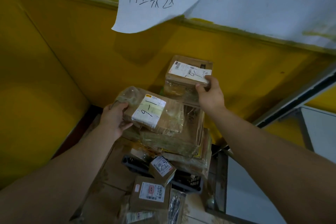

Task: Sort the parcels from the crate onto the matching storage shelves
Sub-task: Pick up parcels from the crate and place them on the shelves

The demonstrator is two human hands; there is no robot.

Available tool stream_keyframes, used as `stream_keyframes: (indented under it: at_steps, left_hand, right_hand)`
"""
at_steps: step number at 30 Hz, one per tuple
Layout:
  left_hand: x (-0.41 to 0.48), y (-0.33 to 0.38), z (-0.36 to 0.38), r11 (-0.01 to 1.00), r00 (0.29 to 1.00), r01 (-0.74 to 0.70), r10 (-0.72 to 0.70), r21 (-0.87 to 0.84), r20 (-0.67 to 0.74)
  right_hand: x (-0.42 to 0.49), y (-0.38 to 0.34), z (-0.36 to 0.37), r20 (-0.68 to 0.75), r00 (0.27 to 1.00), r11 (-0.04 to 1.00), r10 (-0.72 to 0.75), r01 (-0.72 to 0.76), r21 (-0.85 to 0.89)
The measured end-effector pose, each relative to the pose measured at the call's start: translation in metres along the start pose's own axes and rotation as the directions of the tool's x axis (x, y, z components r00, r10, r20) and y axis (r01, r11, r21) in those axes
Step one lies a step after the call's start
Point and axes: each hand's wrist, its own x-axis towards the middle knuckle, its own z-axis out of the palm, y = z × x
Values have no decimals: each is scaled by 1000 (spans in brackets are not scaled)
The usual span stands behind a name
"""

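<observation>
Flat parcel (160,114) atop crate (190,185) heap, end gripped by left hand (114,120); small box (183,76) behind, corner pinched by right hand (211,94). Likely light, stiff cardboard; tape wrap slick, hold by edges.

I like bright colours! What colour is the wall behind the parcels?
The wall is yellow, seen in the head view.

Left parcel (169,120): brown cardboard, crinkled glossy tape (127,94). Right parcel (181,78): matt cardboard too. Labels (149,112) matt white paper. Sign (154,5) thin paper. Crate (135,165) black plastic. Frame (221,178) dull grey metal.
</observation>
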Motion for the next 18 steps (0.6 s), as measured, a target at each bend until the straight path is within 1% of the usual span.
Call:
stream_keyframes:
  at_steps: [2, 4, 6, 8, 11, 13, 18]
  left_hand:
    - [1, -2, -3, 999, 1000, 3, -4, 37, 25]
    - [0, -10, -1, 997, 998, 36, -38, 64, 41]
    - [3, -20, 1, 996, 997, 66, -67, 58, 22]
    - [-4, -20, 8, 998, 998, 68, -68, 8, -1]
    - [-15, -9, 14, 996, 999, -26, 23, -89, -37]
    - [-16, 3, 6, 992, 996, -77, 73, -102, -44]
    - [-34, 40, -17, 976, 983, -181, 176, -123, -53]
  right_hand:
    - [-4, 5, -3, -21, 1000, 998, 10, -9, 57]
    - [-9, 8, -5, -54, 998, 994, 22, -16, 106]
    - [-14, 10, -6, -88, 996, 990, 29, -16, 142]
    - [-19, 11, -8, -111, 993, 985, 29, -9, 175]
    - [-26, 7, -14, -132, 991, 977, 23, 6, 214]
    - [-30, 3, -19, -135, 991, 973, 13, 19, 232]
    - [-43, -11, -31, -114, 993, 978, -27, 49, 200]
